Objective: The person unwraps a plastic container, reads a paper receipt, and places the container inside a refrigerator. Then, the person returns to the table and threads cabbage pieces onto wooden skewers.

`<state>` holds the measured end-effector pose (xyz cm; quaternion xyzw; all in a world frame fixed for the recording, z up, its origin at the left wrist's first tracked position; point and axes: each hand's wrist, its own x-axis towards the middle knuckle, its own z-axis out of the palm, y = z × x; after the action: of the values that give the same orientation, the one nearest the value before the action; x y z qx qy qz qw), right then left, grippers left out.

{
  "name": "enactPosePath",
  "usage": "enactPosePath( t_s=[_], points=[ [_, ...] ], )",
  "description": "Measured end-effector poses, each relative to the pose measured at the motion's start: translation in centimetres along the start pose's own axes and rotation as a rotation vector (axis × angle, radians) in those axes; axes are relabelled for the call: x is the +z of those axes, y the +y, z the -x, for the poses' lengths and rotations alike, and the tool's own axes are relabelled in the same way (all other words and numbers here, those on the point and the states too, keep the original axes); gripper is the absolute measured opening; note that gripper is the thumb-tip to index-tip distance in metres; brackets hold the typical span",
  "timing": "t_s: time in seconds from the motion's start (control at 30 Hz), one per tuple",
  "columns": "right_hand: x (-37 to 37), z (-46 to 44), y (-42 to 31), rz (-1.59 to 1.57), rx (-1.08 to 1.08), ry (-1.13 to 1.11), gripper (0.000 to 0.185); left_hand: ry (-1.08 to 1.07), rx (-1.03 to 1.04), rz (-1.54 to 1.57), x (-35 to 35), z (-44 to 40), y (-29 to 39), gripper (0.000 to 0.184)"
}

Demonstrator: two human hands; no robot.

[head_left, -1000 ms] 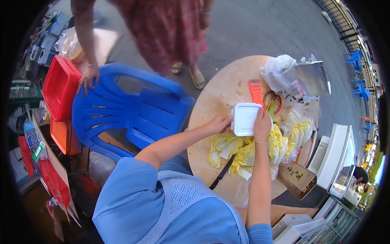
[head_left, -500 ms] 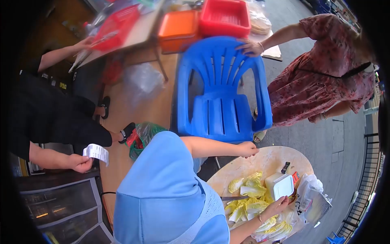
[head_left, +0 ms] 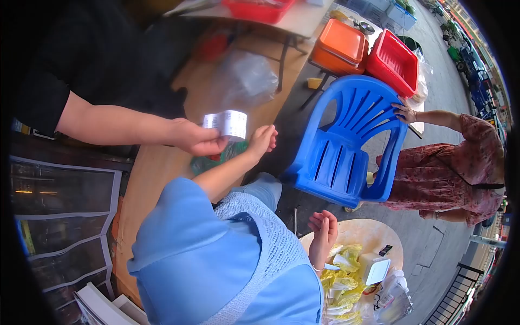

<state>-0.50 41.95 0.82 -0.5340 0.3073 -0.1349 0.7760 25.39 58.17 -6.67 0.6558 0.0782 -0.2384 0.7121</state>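
Note:
My left hand (head_left: 262, 142) is raised with its fingers curled in and nothing showing in them. Just beside it is a curled printed paper slip (head_left: 234, 125), held by another person's hand (head_left: 198, 137). My right hand (head_left: 324, 230) is held up over the edge of the round table (head_left: 387, 234), its fingers loosely bent and apart, holding nothing. Yellow-green cabbage leaves (head_left: 342, 284) lie on that table, near a white lidded box (head_left: 375, 269) and plastic bags (head_left: 394, 295).
A blue plastic chair (head_left: 338, 162) stands ahead. A person in a red patterned dress (head_left: 433, 179) rests a hand on its back. Behind are orange (head_left: 341, 43) and red trays (head_left: 394, 62). A clear plastic bag (head_left: 246, 78) lies at the upper middle.
The white box has left my hands and stands on the table. My view has turned left. My left hand has moved toward the paper slip, and my right hand has lifted from the box.

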Motion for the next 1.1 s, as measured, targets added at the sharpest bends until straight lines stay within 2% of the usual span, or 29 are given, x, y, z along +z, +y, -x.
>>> enactPosePath(
  t_s=[0.17,0.23,0.27,0.3,0.37,0.4,0.43,0.5,0.53,0.57,0.63,0.67,0.73,0.77,0.8,0.83,0.87,0.93,1.0,1.03,1.1],
  points=[
    [10.3,-6.8,-2.7,0.330,-0.275,-0.437,0.032,0.136,0.168,-0.045,-5.6,4.3,0.1,0.021],
    [15.4,-9.5,-4.0,0.431,-0.335,-0.620,0.041,0.041,0.024,-0.001,-6.6,6.3,1.6,0.050],
    [18.0,-11.0,-4.1,0.504,-0.437,-0.714,0.045,-0.002,-0.042,0.004,-7.2,6.9,1.8,0.063],
    [20.2,-12.3,-4.0,0.577,-0.535,-0.808,0.049,0.001,-0.049,0.008,-7.7,7.0,1.4,0.063],
    [23.9,-14.5,-2.7,0.650,-0.697,-0.988,0.057,-0.139,-0.003,0.036,-8.1,6.7,0.6,0.055],
    [24.7,-15.0,-2.2,0.631,-0.628,-1.013,0.053,-0.100,0.046,0.083,-7.5,6.7,0.8,0.022],
    [25.5,-15.4,-1.7,0.612,-0.559,-1.034,0.049,-0.093,0.042,0.092,-7.7,6.6,0.5,0.022],
    [26.3,-16.5,-2.0,0.882,-0.013,-1.286,0.037,-0.232,-0.019,-0.051,-8.2,6.1,0.7,0.022],
    [26.1,-16.7,-2.4,0.842,-0.041,-1.281,0.028,-0.264,-0.063,-0.193,-8.1,6.7,1.1,0.028],
    [25.2,-17.7,-0.8,0.586,-0.119,-1.296,0.024,-0.273,-0.066,-0.200,-7.9,7.1,1.6,0.028],
    [24.6,-18.8,-2.3,0.415,0.070,-1.234,0.019,-0.602,-0.102,-0.029,-7.3,7.7,3.5,0.032],
    [24.1,-19.5,-4.0,0.481,0.075,-1.227,0.018,-0.626,-0.108,-0.040,-7.1,7.9,5.3,0.032],
    [23.0,-20.6,-6.6,0.652,-0.091,-1.251,0.018,-0.806,0.317,-0.242,-5.9,8.8,11.9,0.041],
    [22.6,-20.6,-8.5,0.772,-0.208,-1.274,0.018,-0.740,0.366,-0.091,-5.7,8.9,12.9,0.043],
    [22.2,-20.4,-10.3,0.877,-0.301,-1.310,0.019,-0.493,0.587,-0.042,-4.7,8.5,13.6,0.040],
    [21.7,-20.2,-11.8,0.880,-0.307,-1.278,0.019,-0.262,0.799,-0.318,-3.4,8.3,15.7,0.046],
    [21.2,-19.8,-13.1,0.921,-0.303,-1.322,0.018,-0.103,0.934,-0.539,-2.0,7.2,17.0,0.042],
    [19.7,-19.5,-15.0,0.955,-0.372,-1.351,0.020,0.042,1.071,-0.758,-0.4,6.4,17.2,0.039],
    [17.9,-19.3,-17.5,1.005,-0.340,-1.278,0.021,-0.436,0.405,-0.531,0.1,5.1,15.9,0.029],
    [16.7,-19.3,-18.5,1.053,-0.293,-1.231,0.023,-0.337,0.559,-0.464,1.3,5.2,14.8,0.020],
    [12.9,-20.3,-19.3,0.970,-0.194,-1.198,0.032,-0.251,0.556,-0.342,2.3,4.8,13.5,0.017]
  ],
)
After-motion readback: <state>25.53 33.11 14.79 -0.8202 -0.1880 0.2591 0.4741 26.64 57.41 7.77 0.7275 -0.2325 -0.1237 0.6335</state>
